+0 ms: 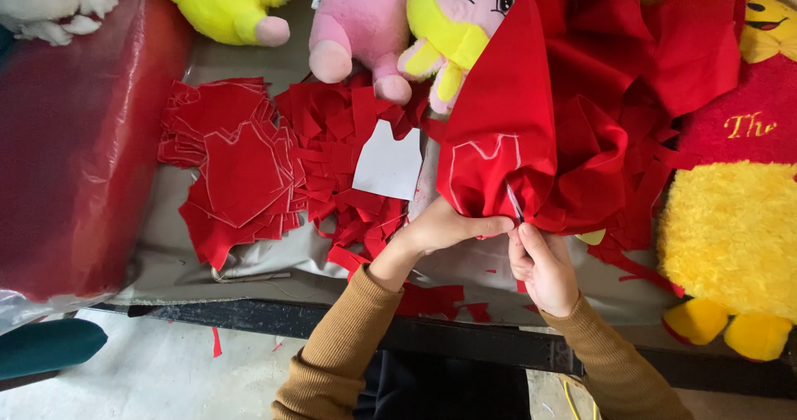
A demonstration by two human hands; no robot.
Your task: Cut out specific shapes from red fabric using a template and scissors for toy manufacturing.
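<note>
Red cloth [581, 113] over cluttered worktable [207, 262].

sleeves: ribbed tan-brown knit, long, on both arms
cuffs: snug at wrists, toward 12 o'clock
left hand [444, 227]: bare
right hand [544, 266]: bare

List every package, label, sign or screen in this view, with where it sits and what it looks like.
Sewn-in tag: small white tab on the pink plush toy's side, top centre.
Embroidered lettering: gold script on a red plush panel, right edge.
Paper template: blank white, shirt-shaped, lying on red fabric scraps.
No packages, signs or screens.
</note>
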